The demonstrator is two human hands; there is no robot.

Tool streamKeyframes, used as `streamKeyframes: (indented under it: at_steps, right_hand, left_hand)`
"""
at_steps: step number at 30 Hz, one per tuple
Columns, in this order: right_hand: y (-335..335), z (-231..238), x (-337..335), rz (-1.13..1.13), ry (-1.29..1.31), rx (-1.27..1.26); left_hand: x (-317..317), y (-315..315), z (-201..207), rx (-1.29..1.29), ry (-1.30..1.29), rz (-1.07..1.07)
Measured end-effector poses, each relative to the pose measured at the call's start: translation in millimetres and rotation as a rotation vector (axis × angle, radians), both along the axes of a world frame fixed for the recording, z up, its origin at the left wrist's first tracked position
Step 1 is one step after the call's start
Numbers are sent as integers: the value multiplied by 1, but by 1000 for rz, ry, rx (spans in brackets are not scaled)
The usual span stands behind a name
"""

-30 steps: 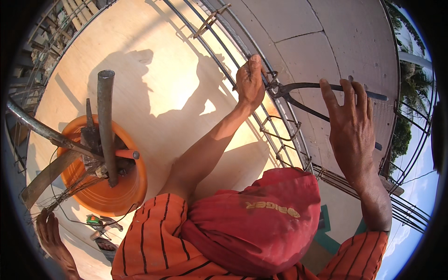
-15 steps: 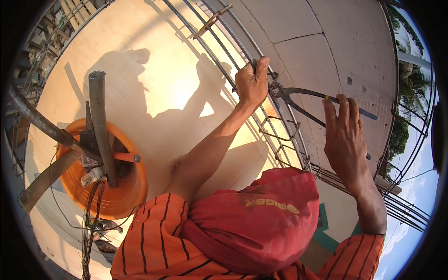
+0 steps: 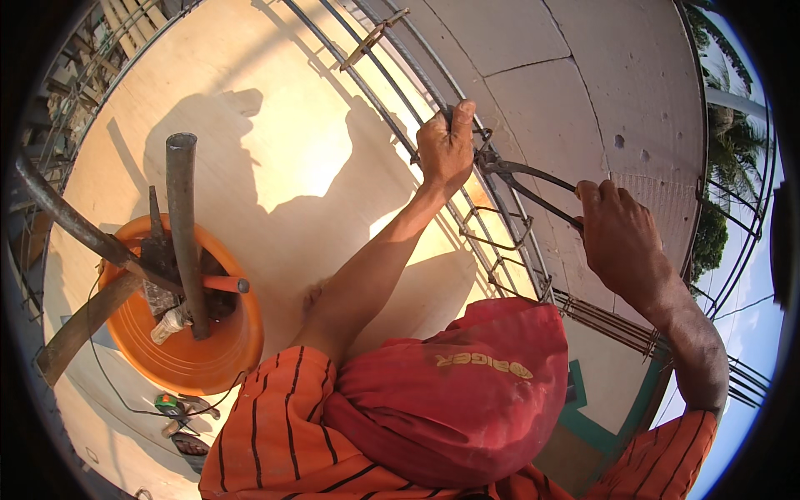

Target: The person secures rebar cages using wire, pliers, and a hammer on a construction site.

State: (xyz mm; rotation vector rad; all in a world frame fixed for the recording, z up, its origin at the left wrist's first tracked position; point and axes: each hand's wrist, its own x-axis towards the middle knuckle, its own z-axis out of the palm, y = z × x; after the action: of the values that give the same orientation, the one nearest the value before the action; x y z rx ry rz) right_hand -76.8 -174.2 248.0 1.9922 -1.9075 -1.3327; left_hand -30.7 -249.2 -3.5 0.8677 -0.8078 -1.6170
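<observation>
Curled now about the handle ends of the long-handled nippers [image 3: 500, 166], after outstretched fingers half a second ago: co-worker's right hand [image 3: 621, 235]; drawn nearer each other as well, both handles; gone from the orange bucket [image 3: 196, 364], the wire bundle hanging over its rim. Out of view, both own hands, so no telling how open or what in either grip; for the co-worker, right grip closed, seemingly on both handles; co-worker's left hand [image 3: 447, 148] clenched on the rebar cage [image 3: 375, 37], any wire beneath hidden.

With the nippers' head at the cage, just beside that left hand; long axis slanting from there down and rightward to the right hand, across the run of the bars; so toward the upper left from the right grip, with the left hand nearer the biting end.

Underneath, plywood deck [image 3: 183, 67], with the cage along its right edge; near its left edge, the bucket, holding a steep metal pipe [image 3: 187, 242] among other gear; lower along that edge, green tape measure [image 3: 169, 406]; past the cage, grey jointed panels [image 3: 625, 83]; beyond, palm fronds [image 3: 735, 162] and sky; between both arms, co-worker's red cap [image 3: 467, 400].
</observation>
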Motion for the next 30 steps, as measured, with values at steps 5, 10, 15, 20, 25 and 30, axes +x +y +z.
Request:
streamKeyframes:
  at_steps: [5,10,15,20,25,30]
  right_hand:
    - [-32,11,0,-282,-181,278]
    - [-42,4,3,-1124,-409,425]
    - [-10,-12,-3,-1505,-831,337]
    - [-9,-15,-2,-1533,-1025,353]
    - [-2,-3,-26,-1490,-1031,488]
    - [17,-11,-27,-1532,-1154,556]
  left_hand:
    - [6,-2,6,0,32,-1]
    - [9,0,0,-73,43,-18]
    - [4,-2,-12,-213,147,-73]
    - [15,-12,-16,-230,137,-107]
    - [-2,-3,-6,-123,211,-231]
    - [25,-13,-14,-65,151,-239]
